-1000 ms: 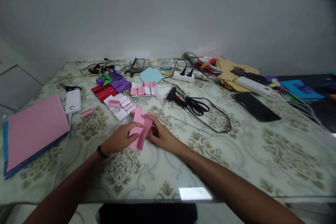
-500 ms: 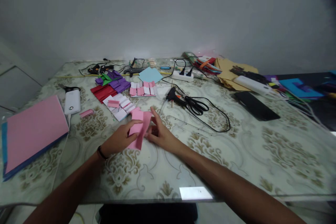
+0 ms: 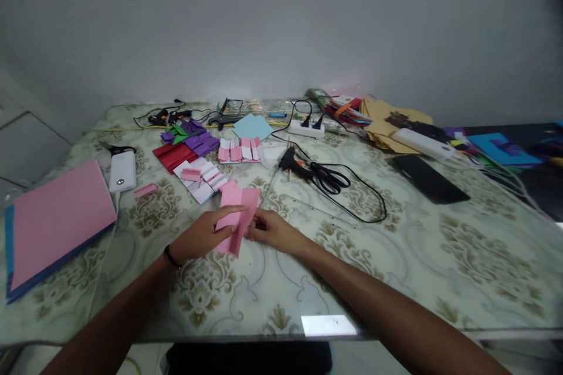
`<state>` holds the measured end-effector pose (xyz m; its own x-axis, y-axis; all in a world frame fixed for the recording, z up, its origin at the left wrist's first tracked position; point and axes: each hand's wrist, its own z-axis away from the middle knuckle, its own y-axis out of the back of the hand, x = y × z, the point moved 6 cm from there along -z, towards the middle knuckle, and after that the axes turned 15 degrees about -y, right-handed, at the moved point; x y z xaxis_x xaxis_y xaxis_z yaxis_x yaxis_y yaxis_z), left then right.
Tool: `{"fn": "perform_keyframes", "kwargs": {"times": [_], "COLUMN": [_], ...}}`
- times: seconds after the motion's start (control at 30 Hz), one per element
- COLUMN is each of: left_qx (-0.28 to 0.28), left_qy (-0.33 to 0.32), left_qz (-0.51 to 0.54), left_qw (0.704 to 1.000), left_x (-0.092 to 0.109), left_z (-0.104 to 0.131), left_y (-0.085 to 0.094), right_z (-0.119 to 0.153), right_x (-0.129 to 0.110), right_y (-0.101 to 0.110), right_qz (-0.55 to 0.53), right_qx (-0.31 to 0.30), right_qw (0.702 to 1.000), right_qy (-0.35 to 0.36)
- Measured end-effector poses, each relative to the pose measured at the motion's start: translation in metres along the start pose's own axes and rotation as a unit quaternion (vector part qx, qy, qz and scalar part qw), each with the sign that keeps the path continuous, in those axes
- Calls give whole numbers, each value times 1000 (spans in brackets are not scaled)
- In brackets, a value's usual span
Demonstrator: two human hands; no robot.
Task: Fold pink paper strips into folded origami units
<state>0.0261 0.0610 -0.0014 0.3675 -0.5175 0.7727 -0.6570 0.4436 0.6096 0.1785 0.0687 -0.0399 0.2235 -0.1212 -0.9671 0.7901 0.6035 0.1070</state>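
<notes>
A pink sheet of paper (image 3: 230, 200) with a raised crease along its right side is between my hands, just above the table. My left hand (image 3: 204, 235) grips it from the left, fingers across its face and thumb lower down. At the right edge, my right hand (image 3: 277, 233) has its fingers curled and pinched on the paper; some fingertips are hidden behind it. Just beyond lie folded white and pink paper pieces (image 3: 203, 192), with another pink-and-white folded set (image 3: 240, 151) farther back.
A glue gun (image 3: 295, 165) with a coiled black cord lies right of centre. On the left are a pink paper stack (image 3: 61, 217), a white power bank (image 3: 123, 170) and scissors. A power strip (image 3: 307, 128), light blue paper (image 3: 253, 126) and a black flat object (image 3: 428, 177) lie farther off.
The right side of the pink paper has swung up and opened wider toward me. My right hand's fingers, spread before, have drawn down and curled at its edge.
</notes>
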Motion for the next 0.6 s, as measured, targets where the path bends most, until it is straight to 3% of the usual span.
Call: {"fn": "perform_keyframes", "kwargs": {"times": [0.5,0.6], "left_qx": [-80,-52], "left_qy": [-33,-24], "left_qz": [129,172], "left_qw": [988,984], "left_x": [19,18], "left_z": [-2,-2], "left_y": [-9,-8], "right_z": [-4,-4], "right_x": [6,9], "right_y": [3,4], "right_qz": [-11,-7], "right_qx": [-8,3], "right_qw": [1000,1000], "right_qy": [-19,-29]}}
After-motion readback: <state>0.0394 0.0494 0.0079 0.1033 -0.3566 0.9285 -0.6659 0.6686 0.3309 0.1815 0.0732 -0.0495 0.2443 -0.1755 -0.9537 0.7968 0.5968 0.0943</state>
